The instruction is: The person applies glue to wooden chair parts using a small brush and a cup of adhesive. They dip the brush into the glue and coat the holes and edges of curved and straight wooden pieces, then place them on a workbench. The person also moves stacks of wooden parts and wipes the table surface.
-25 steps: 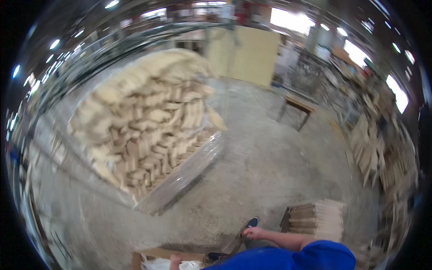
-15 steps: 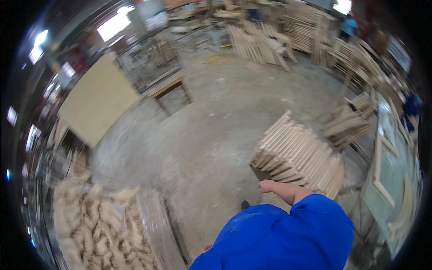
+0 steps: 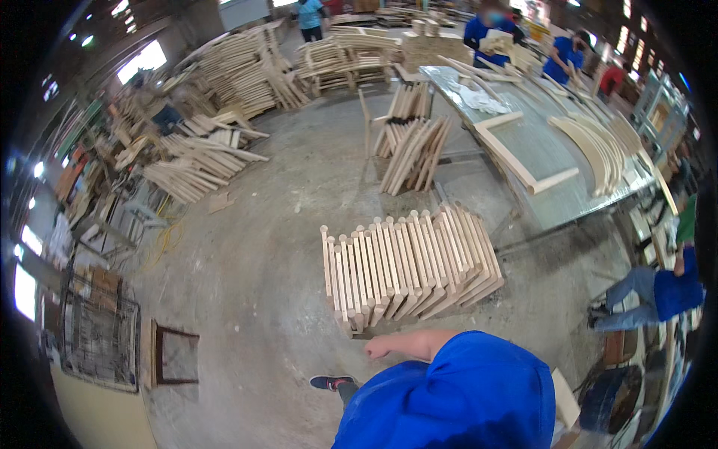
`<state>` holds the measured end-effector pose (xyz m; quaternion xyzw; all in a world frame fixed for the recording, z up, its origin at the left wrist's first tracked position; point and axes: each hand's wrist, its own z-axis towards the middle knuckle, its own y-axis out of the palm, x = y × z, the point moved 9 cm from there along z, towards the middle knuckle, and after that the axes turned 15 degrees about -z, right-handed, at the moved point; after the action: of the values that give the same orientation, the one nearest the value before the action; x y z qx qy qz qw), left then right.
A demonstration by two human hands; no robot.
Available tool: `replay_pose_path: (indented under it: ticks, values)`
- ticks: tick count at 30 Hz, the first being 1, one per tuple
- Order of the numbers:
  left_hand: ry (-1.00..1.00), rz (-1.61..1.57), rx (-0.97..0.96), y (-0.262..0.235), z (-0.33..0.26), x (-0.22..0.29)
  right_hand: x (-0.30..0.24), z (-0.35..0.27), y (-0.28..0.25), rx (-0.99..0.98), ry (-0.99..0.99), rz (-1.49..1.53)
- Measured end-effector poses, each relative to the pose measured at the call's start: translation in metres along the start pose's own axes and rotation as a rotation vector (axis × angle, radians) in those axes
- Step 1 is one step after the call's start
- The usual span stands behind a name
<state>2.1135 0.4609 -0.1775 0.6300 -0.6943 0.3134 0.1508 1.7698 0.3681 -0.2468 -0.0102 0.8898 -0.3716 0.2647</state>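
Note:
My right hand reaches across in front of my blue-shirted body with its fingers curled in. Nothing shows in it. It hovers by the near left corner of a stack of wooden chair-leg-like posts, apart from it as far as I can see. The posts are pale, squared lengths with rounded ends, laid side by side in a slanting row on a low dark base. My left hand is out of sight. One dark shoe of mine shows on the concrete floor.
A glass-topped table with an angled wooden frame and curved slats stands ahead right, people working beyond it. Bundled sticks stand before it; more wood piles lie farther back. A small wooden stool and wire rack are at left.
My view has swung to the right; the post stack now lies ahead of me. The glass-topped table and workers have come into fuller view. My left hand has left the picture.

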Motion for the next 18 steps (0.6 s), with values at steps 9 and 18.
replay_pose_path:
  ticks: [9,18]
  values:
    - [0.093,0.193,-0.227,-0.036,0.188,0.219,0.155,-0.021,-0.048,0.247,0.711,0.03]
    - [0.356,0.233,-0.439,0.039,0.349,0.481,0.103,0.108,-0.084,0.123,0.494,0.299]
